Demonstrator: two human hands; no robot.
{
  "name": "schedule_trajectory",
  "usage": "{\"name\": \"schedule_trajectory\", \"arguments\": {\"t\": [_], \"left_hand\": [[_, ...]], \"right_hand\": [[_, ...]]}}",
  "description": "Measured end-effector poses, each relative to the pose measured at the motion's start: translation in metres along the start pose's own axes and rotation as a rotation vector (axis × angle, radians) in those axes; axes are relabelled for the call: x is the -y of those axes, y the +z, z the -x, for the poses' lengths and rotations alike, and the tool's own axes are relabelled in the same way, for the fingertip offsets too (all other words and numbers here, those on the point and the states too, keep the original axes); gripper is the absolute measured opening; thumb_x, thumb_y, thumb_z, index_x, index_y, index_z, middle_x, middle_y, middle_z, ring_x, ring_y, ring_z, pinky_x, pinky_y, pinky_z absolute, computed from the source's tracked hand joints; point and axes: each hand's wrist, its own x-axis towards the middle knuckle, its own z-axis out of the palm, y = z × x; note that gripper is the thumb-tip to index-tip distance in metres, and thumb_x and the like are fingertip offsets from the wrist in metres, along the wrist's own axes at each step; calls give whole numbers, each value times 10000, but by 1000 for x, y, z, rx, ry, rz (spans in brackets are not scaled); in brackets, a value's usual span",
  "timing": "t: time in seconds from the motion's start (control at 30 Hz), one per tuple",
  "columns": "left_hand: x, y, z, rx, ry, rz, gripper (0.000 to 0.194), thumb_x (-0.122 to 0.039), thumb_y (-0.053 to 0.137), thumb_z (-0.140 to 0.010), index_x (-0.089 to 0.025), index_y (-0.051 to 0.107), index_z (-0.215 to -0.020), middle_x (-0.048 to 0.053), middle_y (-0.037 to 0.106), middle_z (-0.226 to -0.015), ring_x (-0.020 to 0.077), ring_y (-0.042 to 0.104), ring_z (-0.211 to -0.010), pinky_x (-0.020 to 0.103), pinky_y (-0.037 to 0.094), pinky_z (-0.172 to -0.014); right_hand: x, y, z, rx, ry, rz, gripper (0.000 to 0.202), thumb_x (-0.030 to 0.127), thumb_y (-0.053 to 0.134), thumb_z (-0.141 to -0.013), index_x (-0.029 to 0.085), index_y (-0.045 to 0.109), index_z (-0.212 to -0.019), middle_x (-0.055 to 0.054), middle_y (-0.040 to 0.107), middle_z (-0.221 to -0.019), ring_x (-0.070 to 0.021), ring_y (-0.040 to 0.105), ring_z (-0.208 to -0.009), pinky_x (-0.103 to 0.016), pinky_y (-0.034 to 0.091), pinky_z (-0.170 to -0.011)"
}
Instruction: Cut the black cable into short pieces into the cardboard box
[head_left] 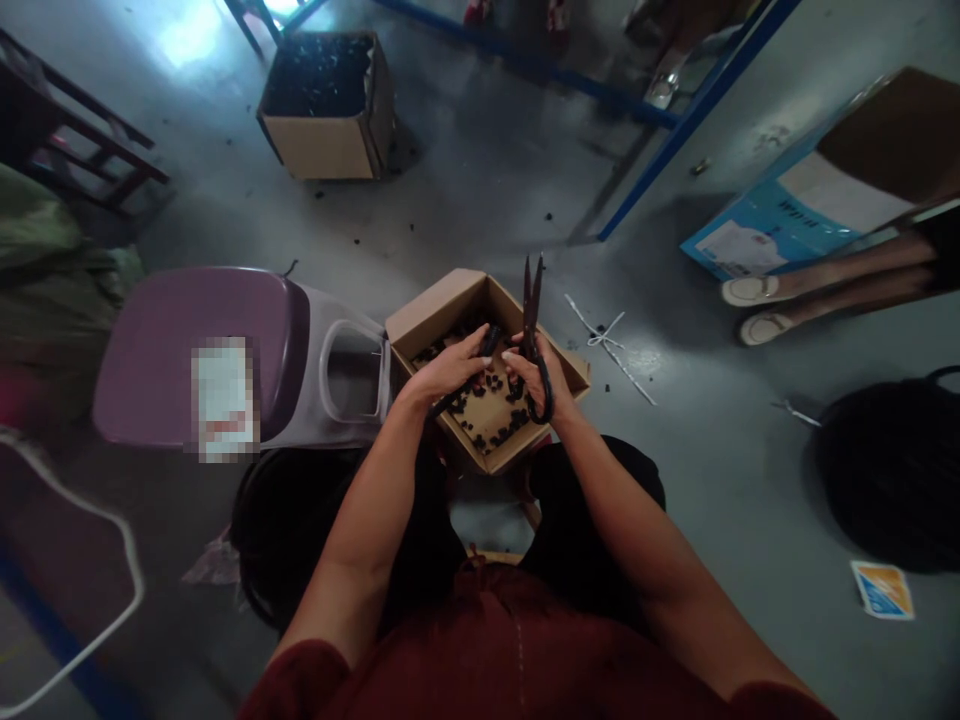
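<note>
My right hand is closed on a pair of dark scissors, whose blades point away from me and stand slightly apart. My left hand is closed on a dark, strip-like piece that sticks out past the fingertips; its exact kind is too small to tell. Both hands are over an open cardboard box between my knees, their fingertips a short gap apart. Several small black pieces lie scattered on the bottom of that box, partly hidden by the hands.
Left of the box stands a purple-topped stool. Ahead is a carton filled with black pieces. A white tied string lies on the floor to the right, near a blue carton, another person's feet and a black bundle.
</note>
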Motion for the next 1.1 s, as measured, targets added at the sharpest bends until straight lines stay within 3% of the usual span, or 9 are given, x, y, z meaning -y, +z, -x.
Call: {"name": "schedule_trajectory", "arguments": {"t": [0.1,0.2,0.37,0.53,0.63,0.73,0.83,0.97,1.1], "left_hand": [[1,8,0,31,-50,60,863,-169,620,-738,-168,153,-1463,47,634,-879,74,499,-547,233,464,-548],[0,12,3,91,-82,91,885,-176,635,-738,-153,132,-1466,35,613,-833,81,503,-554,266,476,-586],[-5,13,7,170,-118,65,751,-202,628,-735,-156,305,-1412,24,611,-781,86,513,-553,254,455,-574],[-10,7,9,226,-120,-29,420,-246,626,-732,-128,589,-1133,31,625,-791,81,519,-577,220,423,-562],[-15,7,9,153,-102,-115,372,-249,611,-742,-135,597,-1096,10,602,-742,72,490,-545,197,374,-507],[-17,7,8,68,-57,-157,395,-234,582,-764,-141,568,-1147,-11,573,-690,65,452,-526,194,356,-507],[-13,-3,6,2,-10,-162,374,-239,546,-789,-147,581,-1149,-9,563,-682,67,446,-547,197,364,-541],[-4,-28,6,-171,36,-123,386,-257,516,-804,-154,569,-1172,-9,554,-688,63,419,-532,194,349,-525],[-3,-44,10,-332,98,-123,343,-216,521,-779,-144,602,-1104,8,590,-764,64,434,-555,201,378,-560]], "right_hand": [[1,-1,-1,-21,0,-25,422,406,642,-682,230,441,-1009,18,538,-817,-96,512,-597,-241,450,-550],[3,-1,0,-34,11,-51,398,365,639,-675,226,446,-995,24,520,-804,-93,506,-583,-240,439,-537],[6,-4,0,-57,37,3,390,357,612,-675,223,437,-997,36,494,-735,-91,476,-545,-239,420,-512],[1,-15,-9,-187,24,60,412,425,528,-731,239,384,-1069,39,455,-666,-116,488,-550,-248,434,-505],[-5,-21,-14,-274,21,-10,433,458,523,-724,242,379,-1071,46,447,-651,-116,489,-532,-244,426,-484],[-9,-22,-16,-277,70,-52,458,473,558,-705,247,382,-1062,59,473,-651,-104,491,-512,-227,417,-471],[-9,-18,-13,-223,92,-44,460,514,563,-712,244,393,-1044,41,541,-736,-92,531,-568,-213,449,-517],[-7,-8,-6,-105,69,-34,464,582,516,-751,225,409,-1027,6,569,-823,-87,557,-625,-211,474,-559],[-10,3,2,59,105,122,464,578,496,-776,211,418,-1050,-19,583,-846,-110,573,-636,-233,475,-553]]}}
